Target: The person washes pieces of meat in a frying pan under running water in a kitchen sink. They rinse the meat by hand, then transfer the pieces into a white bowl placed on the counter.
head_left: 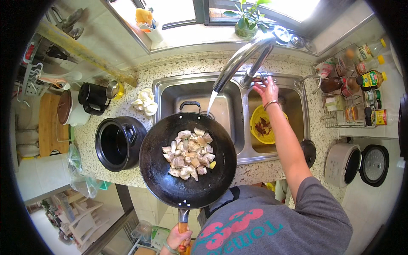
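**Left hand [177, 239] wrapped round wok [155, 142], right hand [267, 90] at tap [243, 57]**

By the left hand, at the bottom of the frame, the wok's wooden handle [182, 228] is being gripped, with the fingers curled around it. By the right hand, right of the upper centre, the tap is being touched near its base; its fingers are being kept partly bent, and how firmly anything is being held cannot be told.

The wok is being held left of centre, over the counter [250, 173] and the near edge of the sink [172, 94]. Chopped meat [187, 153] is being carried in its middle, with a yellow slice [212, 165] at the right of the heap. Water [211, 100] is being run toward the wok's upper rim; whether it is being caught in the wok or in the basin behind cannot be told.

Below the right hand, a yellow bowl [255, 115] with reddish-brown pieces [263, 126] is being held within the right basin. Left of the wok, a black pot [132, 149] is being partly overlapped by its rim.
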`<state>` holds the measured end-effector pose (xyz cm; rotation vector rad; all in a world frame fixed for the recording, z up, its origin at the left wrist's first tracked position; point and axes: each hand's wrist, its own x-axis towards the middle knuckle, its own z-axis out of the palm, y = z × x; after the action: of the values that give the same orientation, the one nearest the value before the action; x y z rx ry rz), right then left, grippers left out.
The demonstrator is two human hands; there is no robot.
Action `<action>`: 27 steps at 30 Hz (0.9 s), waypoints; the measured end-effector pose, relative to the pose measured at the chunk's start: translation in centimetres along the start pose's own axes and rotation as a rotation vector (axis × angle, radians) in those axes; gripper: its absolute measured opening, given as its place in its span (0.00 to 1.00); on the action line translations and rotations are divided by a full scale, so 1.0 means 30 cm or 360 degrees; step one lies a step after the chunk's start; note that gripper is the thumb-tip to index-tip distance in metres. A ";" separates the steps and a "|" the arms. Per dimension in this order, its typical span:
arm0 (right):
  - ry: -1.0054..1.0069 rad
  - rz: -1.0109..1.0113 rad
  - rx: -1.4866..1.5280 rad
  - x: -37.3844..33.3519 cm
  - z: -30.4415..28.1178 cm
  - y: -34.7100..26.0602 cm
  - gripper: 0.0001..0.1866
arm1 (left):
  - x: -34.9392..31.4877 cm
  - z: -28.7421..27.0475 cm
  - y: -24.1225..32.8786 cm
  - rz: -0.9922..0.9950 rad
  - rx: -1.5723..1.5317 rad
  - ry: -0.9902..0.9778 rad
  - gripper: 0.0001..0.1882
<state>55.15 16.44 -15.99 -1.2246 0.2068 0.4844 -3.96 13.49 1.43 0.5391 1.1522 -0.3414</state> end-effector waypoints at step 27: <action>-0.0785 0.0928 0.0053 -0.418 0.455 0.230 0.16 | -0.012 0.019 0.035 0.0018 -0.0044 -0.0033 0.09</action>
<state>39.50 27.91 -12.18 -0.9650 0.1451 1.2642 -3.12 14.04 2.18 0.5168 1.1320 -0.3200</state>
